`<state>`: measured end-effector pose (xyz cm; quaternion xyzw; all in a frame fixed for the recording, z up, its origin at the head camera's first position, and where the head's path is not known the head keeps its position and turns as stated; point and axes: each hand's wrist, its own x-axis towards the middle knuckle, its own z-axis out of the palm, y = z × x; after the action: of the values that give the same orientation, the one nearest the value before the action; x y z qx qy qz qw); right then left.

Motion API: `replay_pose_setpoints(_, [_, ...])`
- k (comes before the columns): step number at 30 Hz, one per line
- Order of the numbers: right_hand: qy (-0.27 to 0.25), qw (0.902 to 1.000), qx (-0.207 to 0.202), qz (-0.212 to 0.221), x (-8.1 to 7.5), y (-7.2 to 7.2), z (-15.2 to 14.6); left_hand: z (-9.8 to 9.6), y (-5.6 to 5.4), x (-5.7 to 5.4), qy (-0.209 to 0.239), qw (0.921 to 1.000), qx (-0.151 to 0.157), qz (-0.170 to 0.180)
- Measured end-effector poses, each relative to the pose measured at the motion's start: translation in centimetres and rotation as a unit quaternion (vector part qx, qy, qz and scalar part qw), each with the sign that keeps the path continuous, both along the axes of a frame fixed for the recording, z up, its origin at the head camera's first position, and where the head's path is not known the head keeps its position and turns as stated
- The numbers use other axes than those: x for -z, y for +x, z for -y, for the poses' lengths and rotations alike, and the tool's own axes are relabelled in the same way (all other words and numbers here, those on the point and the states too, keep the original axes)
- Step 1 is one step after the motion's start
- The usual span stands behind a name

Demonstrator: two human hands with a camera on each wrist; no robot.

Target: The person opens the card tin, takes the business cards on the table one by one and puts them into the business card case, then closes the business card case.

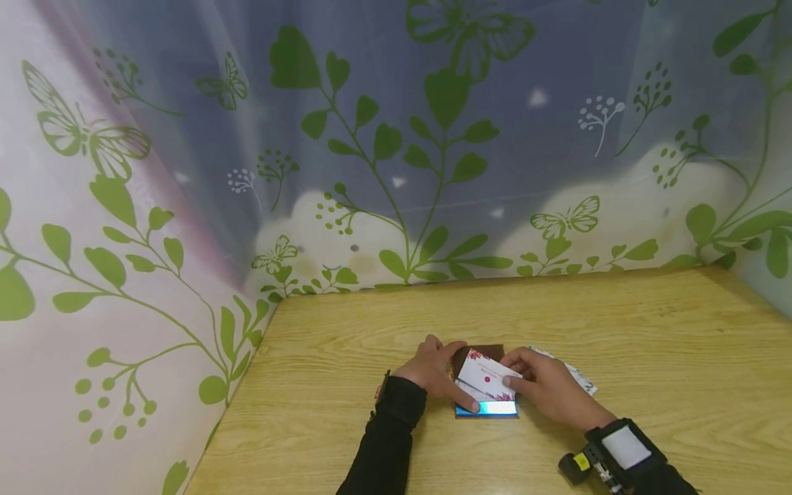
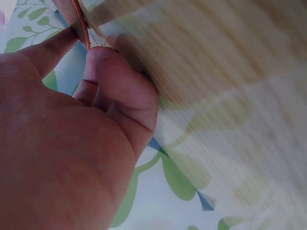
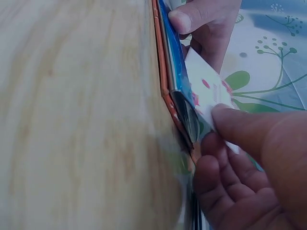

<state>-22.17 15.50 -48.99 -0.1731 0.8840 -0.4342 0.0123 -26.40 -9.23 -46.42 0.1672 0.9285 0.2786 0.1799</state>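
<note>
An open brown card holder (image 1: 493, 353) lies on the table with a bright blue strip (image 1: 498, 408) along its near edge. My left hand (image 1: 427, 371) holds it from the left, thumb on the blue strip and fingers at the far edge. Between thumb and fingers, my right hand (image 1: 551, 386) pinches a white card (image 1: 479, 371) with red flower print. The card sits tilted over the holder's inside. In the right wrist view, the white card (image 3: 207, 81) stands out from the holder's thin layers (image 3: 165, 67). The left wrist view catches only the holder's brown edge (image 2: 76, 19).
Beside the right hand, a white piece with green print (image 1: 578, 375) lies on the table, partly hidden by that hand. The wood-grain table (image 1: 346, 330) meets a curtain (image 1: 371, 172) printed with leaves and butterflies at the back and left.
</note>
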Motion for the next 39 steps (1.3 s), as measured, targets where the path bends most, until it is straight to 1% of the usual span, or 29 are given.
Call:
replay_pose_setpoints(2, [-0.001, 1.0, -0.001, 0.0, -0.01, -0.02, 0.01, 0.03, 0.01, -0.02, 0.002, 1.0, 0.0, 0.0])
replay_pose_setpoints(10, [-0.008, 0.9996, -0.028, -0.006, 0.13, -0.02, -0.2, 0.09, 0.01, 0.08, -0.003, 1.0, -0.001, -0.001])
replay_pose_setpoints(14, [-0.01, 0.999, -0.044, 0.001, 0.22, -0.04, -0.31, 0.04, 0.01, 0.05, -0.009, 0.9999, 0.0, -0.004])
replay_pose_setpoints(17, [-0.008, 0.9988, -0.049, 0.006, 0.2, -0.01, -0.32, 0.02, 0.05, -0.01, -0.008, 1.0, 0.0, -0.005])
replay_pose_setpoints(28, [-0.002, 0.9974, -0.068, 0.024, -0.01, 0.06, -0.19, 0.0, 0.15, -0.2, -0.012, 0.9999, -0.004, 0.007])
replay_pose_setpoints(31, [-0.002, 0.9969, -0.075, 0.023, 0.04, 0.05, -0.27, 0.0, 0.14, -0.19, -0.015, 0.9998, -0.003, 0.008])
replay_pose_setpoints(39, [-0.003, 0.9946, -0.104, 0.001, 0.39, -0.1, -0.53, -0.05, 0.12, -0.11, -0.01, 0.9999, -0.002, 0.01])
